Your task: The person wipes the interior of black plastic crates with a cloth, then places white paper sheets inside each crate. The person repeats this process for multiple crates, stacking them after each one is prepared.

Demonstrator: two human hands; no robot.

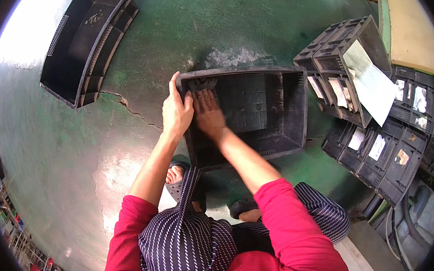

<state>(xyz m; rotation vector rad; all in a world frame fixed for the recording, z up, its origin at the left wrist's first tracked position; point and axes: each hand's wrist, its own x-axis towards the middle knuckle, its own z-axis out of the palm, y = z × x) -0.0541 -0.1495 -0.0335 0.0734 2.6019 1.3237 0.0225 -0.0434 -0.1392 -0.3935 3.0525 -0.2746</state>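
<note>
A black plastic crate [301, 113] stands open side up on the floor in front of me. My left hand [175, 113] is closed over its left rim, thumb toward the inside and fingers along the outer edge. Inside the crate, my right hand [209, 114] presses a crumpled dark cloth [204, 83] against the left part, close to the far corner. The hand is slightly blurred, and its palm side is hidden.
Another black crate [75, 50] lies at the far left. Stacked black crates [377, 158] with paper labels stand at the right, a white sheet [371, 82] on the upper one. Beyond is a yellowish board [415, 30]. Cracks run through the green floor [169, 42].
</note>
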